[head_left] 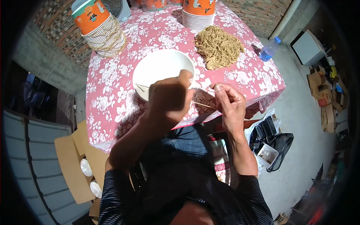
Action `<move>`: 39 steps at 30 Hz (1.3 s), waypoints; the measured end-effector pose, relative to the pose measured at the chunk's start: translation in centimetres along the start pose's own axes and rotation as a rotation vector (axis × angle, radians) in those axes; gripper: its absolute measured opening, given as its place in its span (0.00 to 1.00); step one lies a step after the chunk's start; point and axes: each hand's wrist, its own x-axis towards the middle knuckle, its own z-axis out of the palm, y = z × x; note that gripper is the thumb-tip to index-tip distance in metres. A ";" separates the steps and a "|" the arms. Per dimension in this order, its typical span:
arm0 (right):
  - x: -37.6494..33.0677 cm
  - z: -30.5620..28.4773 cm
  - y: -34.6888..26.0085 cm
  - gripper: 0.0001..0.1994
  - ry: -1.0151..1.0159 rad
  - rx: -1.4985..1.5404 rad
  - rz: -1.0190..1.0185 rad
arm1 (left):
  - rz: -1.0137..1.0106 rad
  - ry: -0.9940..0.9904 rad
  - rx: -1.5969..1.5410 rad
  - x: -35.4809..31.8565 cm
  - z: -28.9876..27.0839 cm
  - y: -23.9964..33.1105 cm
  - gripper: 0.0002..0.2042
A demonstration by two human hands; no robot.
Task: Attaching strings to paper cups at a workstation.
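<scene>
A thin tan cord (pixel 202 104) stretches between my two hands just above the table's near edge. My left hand (pixel 168 95) is closed on one part of it, its fingers partly hidden in shadow behind the back of the hand. A pale end (pixel 141 87) sticks out to the left of that hand. My right hand (pixel 230 101) pinches the cord's other part between thumb and fingers. Right behind my left hand stands a white round tub (pixel 161 67), partly covered by it. A heap of tan cords (pixel 219 47) lies farther back on the right.
A pink flowered cloth covers the table (pixel 108 97). Stacked orange-and-white paper buckets (pixel 105 35), with cords draped round them, stand at the back left; another stack (pixel 198 15) is at the back. A blue-capped bottle (pixel 269 49) stands by the right edge. An open cardboard box (pixel 71 165) sits lower left.
</scene>
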 end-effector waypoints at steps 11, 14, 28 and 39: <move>0.4 6.2 -0.2 0.07 -0.149 -0.007 0.048 | -0.194 0.164 -0.228 -2.9 -4.2 -3.6 0.11; 0.3 7.9 -0.2 0.07 -0.137 0.010 -0.034 | -0.250 0.163 -0.307 -3.2 -4.7 -4.2 0.11; 1.4 10.7 0.6 0.05 -0.143 -0.134 -0.177 | -0.327 0.114 -0.340 -3.4 -7.9 -5.6 0.06; 2.7 11.3 0.2 0.06 -0.134 -0.153 -0.260 | -0.328 0.104 -0.564 -2.9 -9.0 -7.2 0.10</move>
